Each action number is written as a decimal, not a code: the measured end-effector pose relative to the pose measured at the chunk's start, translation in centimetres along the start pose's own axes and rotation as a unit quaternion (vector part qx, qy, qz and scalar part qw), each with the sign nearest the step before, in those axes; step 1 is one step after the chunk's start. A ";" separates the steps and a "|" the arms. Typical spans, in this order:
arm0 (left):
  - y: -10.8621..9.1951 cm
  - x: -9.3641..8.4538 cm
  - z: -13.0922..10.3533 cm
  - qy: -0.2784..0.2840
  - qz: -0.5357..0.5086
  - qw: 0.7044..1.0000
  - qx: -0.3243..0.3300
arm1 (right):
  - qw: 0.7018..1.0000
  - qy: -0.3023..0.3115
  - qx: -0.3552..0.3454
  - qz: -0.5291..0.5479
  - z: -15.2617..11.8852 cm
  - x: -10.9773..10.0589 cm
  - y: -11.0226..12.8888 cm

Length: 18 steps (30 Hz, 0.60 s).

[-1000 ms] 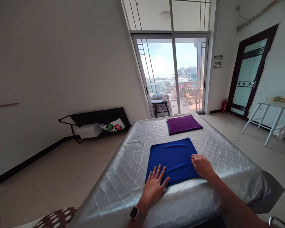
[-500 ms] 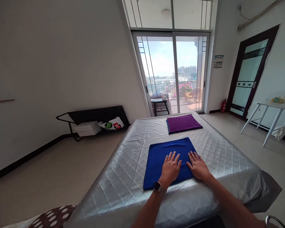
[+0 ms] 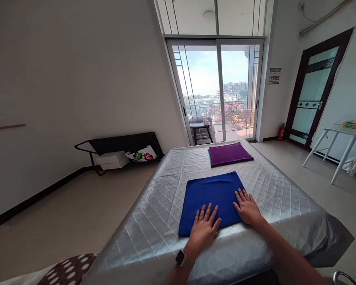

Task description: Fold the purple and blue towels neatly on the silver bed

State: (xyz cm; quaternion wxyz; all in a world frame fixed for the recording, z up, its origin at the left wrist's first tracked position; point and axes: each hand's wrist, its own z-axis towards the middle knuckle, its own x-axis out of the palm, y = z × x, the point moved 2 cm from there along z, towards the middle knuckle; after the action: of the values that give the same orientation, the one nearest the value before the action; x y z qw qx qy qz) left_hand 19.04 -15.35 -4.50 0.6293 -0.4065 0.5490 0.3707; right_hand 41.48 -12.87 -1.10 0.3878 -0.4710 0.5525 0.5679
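A folded blue cloth [image 3: 210, 194] lies flat on the silver quilted cover [image 3: 154, 225] of the table. My left hand [image 3: 204, 228], a watch on its wrist, rests with spread fingers on the cloth's near edge, left of its middle. On the cloth's right edge lies my right hand [image 3: 247, 206], palm down, its fingers apart. Neither hand grips anything. Beyond the blue cloth sits a stack of folded cloths with a purple one [image 3: 231, 154] on top.
A black rack [image 3: 124, 144] with white boxes stands by the left wall. Sliding glass doors [image 3: 219, 91] are behind the table. At the right are a white table [image 3: 344, 130], a red extinguisher [image 3: 281, 132] and a dark-framed door [image 3: 319, 89].
My left hand has moved back toward me and slightly left, to the near edge of the blue cloth, its fingers more spread. My right hand has stayed in place.
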 end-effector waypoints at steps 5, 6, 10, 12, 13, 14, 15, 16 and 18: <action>4.6 0.3 -4.4 0.042 -0.003 0.997 -0.058 | 0.999 0.033 -0.002 -0.006 0.5 0.0 -0.6; 5.2 0.3 -5.0 0.045 -0.010 0.997 -0.060 | 0.999 0.040 -0.001 -0.008 1.0 -0.3 -0.6; 5.9 -0.3 -6.7 0.009 -0.041 0.997 -0.058 | 1.000 0.029 -0.007 -0.006 4.6 -2.3 -0.1; 6.0 -0.7 -7.1 -0.033 -0.060 0.996 -0.060 | 1.000 0.019 -0.021 -0.001 7.3 -3.2 0.2; 6.0 -0.9 -7.3 -0.049 -0.071 0.995 -0.056 | 1.000 0.017 -0.027 0.000 8.6 -3.5 0.3; 6.1 -1.0 -7.5 -0.062 -0.081 0.993 -0.050 | 0.999 0.016 -0.029 0.001 9.9 -3.6 0.4; 6.2 -1.0 -7.7 -0.072 -0.088 0.992 -0.045 | 0.999 0.016 -0.029 0.001 11.0 -3.6 0.3; 6.4 -1.0 -7.8 -0.080 -0.090 0.992 -0.042 | 1.000 0.015 -0.028 0.001 11.9 -3.4 0.2; 6.8 -1.1 -7.9 -0.094 -0.075 0.991 -0.052 | 1.000 0.012 -0.021 0.002 13.2 -2.7 -0.2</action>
State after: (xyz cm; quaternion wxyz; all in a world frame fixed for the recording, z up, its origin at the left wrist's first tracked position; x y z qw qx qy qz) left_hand 9.62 -19.94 -4.69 0.6821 -0.4419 0.4355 0.3870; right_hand 40.96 0.52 0.73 0.3695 -0.4847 0.5461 0.5747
